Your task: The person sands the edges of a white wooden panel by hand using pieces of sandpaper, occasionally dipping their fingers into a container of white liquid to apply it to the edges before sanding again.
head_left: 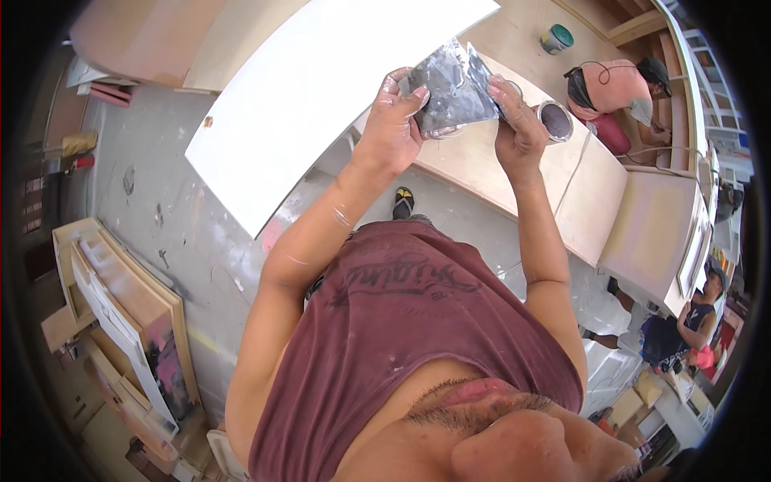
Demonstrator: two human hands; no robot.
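Observation:
My left hand [393, 120] grips a thin, flat square plate [450, 88] smeared with grey and white paste, thumb on its face. My right hand [518, 124] pinches a second thin, smeared blade [480, 71], tilted against the plate's right edge. The blade's handle, if it has one, is hidden by the fingers. Just right of that hand stands an open round can [555, 122] with greyish stuff inside, on a pale wooden surface [590, 193]. Part of another round rim shows behind the right fingers. White smears mark my fingers and left forearm.
A large white panel [313, 88] spans the area left of my hands. A green-lidded tub [556, 38] sits farther back. One person [614, 88] crouches at a wooden cabinet on the right; another [683, 329] is lower right. Wooden frames [132, 313] stand at left on the grey floor.

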